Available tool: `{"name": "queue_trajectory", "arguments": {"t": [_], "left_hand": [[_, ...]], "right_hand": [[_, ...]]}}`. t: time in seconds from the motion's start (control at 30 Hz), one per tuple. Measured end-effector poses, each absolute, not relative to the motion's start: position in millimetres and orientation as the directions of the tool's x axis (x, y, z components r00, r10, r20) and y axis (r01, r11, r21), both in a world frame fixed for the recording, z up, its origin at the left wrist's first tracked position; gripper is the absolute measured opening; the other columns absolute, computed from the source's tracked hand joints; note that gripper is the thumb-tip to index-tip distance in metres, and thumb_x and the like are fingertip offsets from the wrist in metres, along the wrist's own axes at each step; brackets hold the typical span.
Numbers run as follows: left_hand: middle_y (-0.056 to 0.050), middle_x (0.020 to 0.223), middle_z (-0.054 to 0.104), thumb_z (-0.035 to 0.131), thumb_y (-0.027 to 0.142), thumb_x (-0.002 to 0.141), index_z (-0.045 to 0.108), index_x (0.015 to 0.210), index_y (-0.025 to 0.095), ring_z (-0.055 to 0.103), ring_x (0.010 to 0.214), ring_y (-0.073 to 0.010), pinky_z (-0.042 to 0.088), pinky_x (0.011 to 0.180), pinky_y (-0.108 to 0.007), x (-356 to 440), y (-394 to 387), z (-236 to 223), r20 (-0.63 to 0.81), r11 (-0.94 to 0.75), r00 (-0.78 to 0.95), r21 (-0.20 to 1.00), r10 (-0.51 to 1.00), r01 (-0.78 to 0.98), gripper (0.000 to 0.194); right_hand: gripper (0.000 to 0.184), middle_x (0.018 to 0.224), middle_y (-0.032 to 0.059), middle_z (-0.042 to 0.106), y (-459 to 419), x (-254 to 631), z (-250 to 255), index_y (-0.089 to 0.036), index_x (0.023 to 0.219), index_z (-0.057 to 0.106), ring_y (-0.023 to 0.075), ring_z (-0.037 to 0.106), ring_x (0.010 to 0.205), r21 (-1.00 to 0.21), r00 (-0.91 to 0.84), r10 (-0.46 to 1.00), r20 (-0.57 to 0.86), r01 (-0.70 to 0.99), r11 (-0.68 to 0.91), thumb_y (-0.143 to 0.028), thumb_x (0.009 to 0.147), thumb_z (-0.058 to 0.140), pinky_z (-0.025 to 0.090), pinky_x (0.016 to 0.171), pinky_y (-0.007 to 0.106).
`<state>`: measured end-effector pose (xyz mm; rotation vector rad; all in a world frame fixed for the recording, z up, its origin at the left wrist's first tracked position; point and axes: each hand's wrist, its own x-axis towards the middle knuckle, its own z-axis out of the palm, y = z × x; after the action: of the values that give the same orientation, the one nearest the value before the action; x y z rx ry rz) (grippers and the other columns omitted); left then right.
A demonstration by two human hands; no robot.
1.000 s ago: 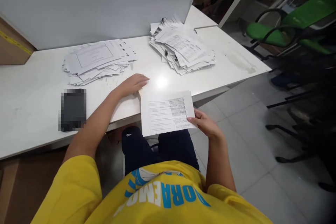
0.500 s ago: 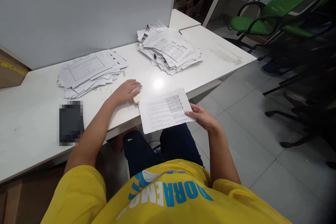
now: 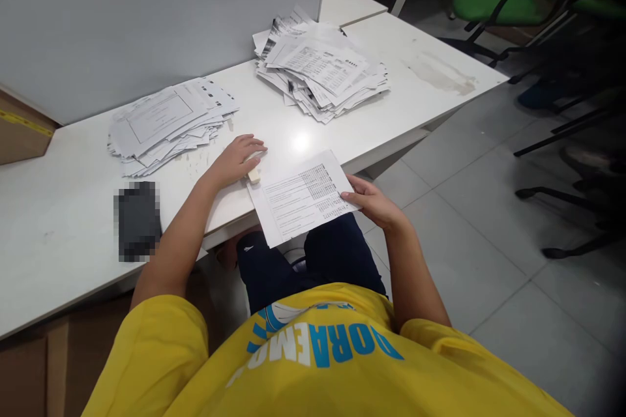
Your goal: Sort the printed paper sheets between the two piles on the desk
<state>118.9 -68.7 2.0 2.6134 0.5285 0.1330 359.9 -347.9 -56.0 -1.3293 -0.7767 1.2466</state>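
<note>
The background is filled by a tall grey partition (image 3: 161, 19), against whose foot the long white desk (image 3: 73, 228) is set. Beyond the desk's right end a green chair (image 3: 499, 5) is seen. At the far left a cardboard box (image 3: 22, 137), crossed by a yellow strip, is cut off by the picture's border.

Near the partition, two untidy paper heaps are laid well apart: the right heap (image 3: 323, 71) is fanned out, and the left heap (image 3: 166, 117) is topped by a page with a printed frame. The printed papers (image 3: 288, 202) are held in front of the body, their upper left part over the desktop and their lower part jutting past the desk's edge above the legs. Nearer the left arm, a dark item (image 3: 138, 221) is blurred by pixelation.

The papers' right edge is clamped between the thumb and fingers of the right hand (image 3: 376, 202). The left hand (image 3: 237, 159) is laid palm down by their upper left corner, its fingers slightly spread. Beneath its thumb a small cream object (image 3: 253, 176) is partly hidden; whether it is gripped cannot be told.
</note>
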Motion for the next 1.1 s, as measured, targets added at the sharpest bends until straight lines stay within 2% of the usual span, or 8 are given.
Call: {"name": "queue_trajectory", "arguments": {"t": [0.2,0.37,0.6,0.8,0.97,1.1], "left_hand": [[-0.003,0.156,0.051,0.04,0.043,0.101,0.064,0.137,0.028,0.027,0.156,-0.031,0.025,0.128,-0.056,120.4,-72.3,7.5,-0.052,-0.809,0.918,0.454,0.393,0.373,0.045],[-0.001,0.163,0.043,0.046,0.043,0.099,0.066,0.136,0.031,0.018,0.158,-0.0344,0.019,0.129,-0.059,121.2,-72.4,9.2,-0.083,-0.81,0.922,0.453,0.378,0.373,0.044],[0.0,0.164,0.04,0.047,0.039,0.096,0.072,0.127,0.032,0.021,0.155,-0.0361,0.014,0.128,-0.063,122.7,-71.6,3.3,-0.06,-0.792,0.907,0.465,0.417,0.395,0.04],[0.002,0.168,0.033,0.046,0.04,0.097,0.072,0.125,0.032,0.015,0.157,-0.0378,0.01,0.128,-0.063,123.1,-74.6,6.7,-0.088,-0.787,0.913,0.477,0.399,0.39,0.04],[0.001,0.165,0.038,0.043,0.043,0.099,0.071,0.128,0.033,0.017,0.156,-0.0353,0.01,0.129,-0.06,123.2,-75.8,6.3,-0.106,-0.767,0.908,0.502,0.404,0.4,0.042],[0.001,0.163,0.042,0.044,0.049,0.098,0.066,0.133,0.035,0.02,0.155,-0.0373,0.011,0.127,-0.066,124.5,-76.5,6.5,-0.151,-0.715,0.89,0.545,0.431,0.438,0.044]], "right_hand": [[0.071,0.129,0.0086,0.073,-348.7,360.2,-59.8,-0.027,0.146,0.059,0.0283,0.073,0.11,-0.954,0.238,0.944,-0.231,-0.245,-0.172,-0.046,0.08,0.08,0.06,0.097,0.047],[0.069,0.128,0.0082,0.074,-348.9,364.8,-62.9,-0.028,0.144,0.059,0.0291,0.073,0.109,-0.952,0.239,0.941,-0.239,-0.248,-0.179,-0.046,0.081,0.08,0.061,0.093,0.046],[0.07,0.131,0.0071,0.072,-350.4,367.6,-64.2,-0.031,0.148,0.056,0.0311,0.071,0.116,-0.961,0.268,0.932,-0.243,-0.2,-0.193,-0.049,0.084,0.076,0.063,0.092,0.047],[0.066,0.134,0.0072,0.071,-349.9,368.0,-63.4,-0.031,0.145,0.058,0.0315,0.069,0.119,-0.97,0.291,0.93,-0.226,-0.157,-0.187,-0.05,0.084,0.075,0.062,0.095,0.048],[0.062,0.133,0.0067,0.071,-347.8,366.8,-58.0,-0.029,0.141,0.061,0.031,0.068,0.12,-0.974,0.321,0.923,-0.214,-0.141,-0.177,-0.049,0.084,0.075,0.061,0.098,0.049],[0.058,0.135,0.0066,0.07,-349.6,365.6,-59.0,-0.029,0.14,0.062,0.0308,0.066,0.123,-0.978,0.345,0.916,-0.204,-0.111,-0.176,-0.048,0.086,0.072,0.06,0.1,0.049]]}}
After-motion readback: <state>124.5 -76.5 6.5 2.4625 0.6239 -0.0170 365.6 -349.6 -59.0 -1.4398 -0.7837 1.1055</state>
